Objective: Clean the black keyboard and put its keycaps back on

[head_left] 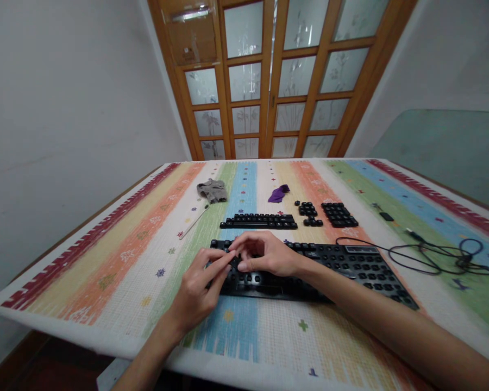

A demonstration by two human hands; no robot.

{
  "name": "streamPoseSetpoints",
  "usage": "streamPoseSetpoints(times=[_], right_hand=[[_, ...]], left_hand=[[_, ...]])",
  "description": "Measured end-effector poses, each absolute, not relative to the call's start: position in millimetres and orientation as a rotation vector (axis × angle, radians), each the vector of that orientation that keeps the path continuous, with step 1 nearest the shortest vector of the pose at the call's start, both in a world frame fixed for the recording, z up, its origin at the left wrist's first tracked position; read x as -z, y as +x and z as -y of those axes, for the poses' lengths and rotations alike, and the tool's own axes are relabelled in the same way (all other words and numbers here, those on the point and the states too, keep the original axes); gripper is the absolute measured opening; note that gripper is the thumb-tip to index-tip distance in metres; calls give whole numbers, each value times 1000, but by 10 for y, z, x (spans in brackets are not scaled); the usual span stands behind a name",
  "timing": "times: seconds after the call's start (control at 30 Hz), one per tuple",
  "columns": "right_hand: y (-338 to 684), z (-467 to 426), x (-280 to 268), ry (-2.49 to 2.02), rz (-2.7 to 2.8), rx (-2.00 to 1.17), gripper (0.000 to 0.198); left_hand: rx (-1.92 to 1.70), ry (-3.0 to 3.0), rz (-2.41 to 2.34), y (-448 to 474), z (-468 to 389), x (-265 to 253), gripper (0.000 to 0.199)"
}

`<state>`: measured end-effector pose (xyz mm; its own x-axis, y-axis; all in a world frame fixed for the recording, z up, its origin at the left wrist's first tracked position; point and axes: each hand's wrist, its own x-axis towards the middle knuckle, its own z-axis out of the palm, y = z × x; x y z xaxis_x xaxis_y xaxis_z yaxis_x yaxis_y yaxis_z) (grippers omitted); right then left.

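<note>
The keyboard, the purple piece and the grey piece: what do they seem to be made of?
Keyboard: probably hard black plastic, semi-glossy, since its surface shows bright reflections. Purple piece: apparently soft fabric, matte, lying in folds. Grey piece: likely matte fabric too, crumpled with uneven edges; fibre type unclear.

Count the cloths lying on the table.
2: a crumpled gray cloth left of center, and a purple cloth to its right, both beyond the keyboard.

Fingers [217, 267] over black keyboard [285, 288]
</note>
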<state>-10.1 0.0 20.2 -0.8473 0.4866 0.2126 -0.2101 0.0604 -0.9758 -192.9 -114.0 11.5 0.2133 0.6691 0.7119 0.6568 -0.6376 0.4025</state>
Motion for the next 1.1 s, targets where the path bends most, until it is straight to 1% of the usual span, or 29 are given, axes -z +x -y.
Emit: streamPoseSetpoints(times=[0.3,0.53,0.8,1.1], right_hand=[[-65,22,-258,-312,1903,-1728,40],[-82,43,-233,-307,1889,-1718,42],[-82,59,-268,-289,1883,-1707,38],[-82,62,-274,-302,1880,-1714,42]], left_hand=[[-1435,2373,-1353,-1893,1167,-166,35],[-1438,2368,-1372,-1874,1166,-180,34],[-1478,2409,-1405,-1880,1178,-188,34],[-1492,2431,-1413,-1868,1179,-229,32]])
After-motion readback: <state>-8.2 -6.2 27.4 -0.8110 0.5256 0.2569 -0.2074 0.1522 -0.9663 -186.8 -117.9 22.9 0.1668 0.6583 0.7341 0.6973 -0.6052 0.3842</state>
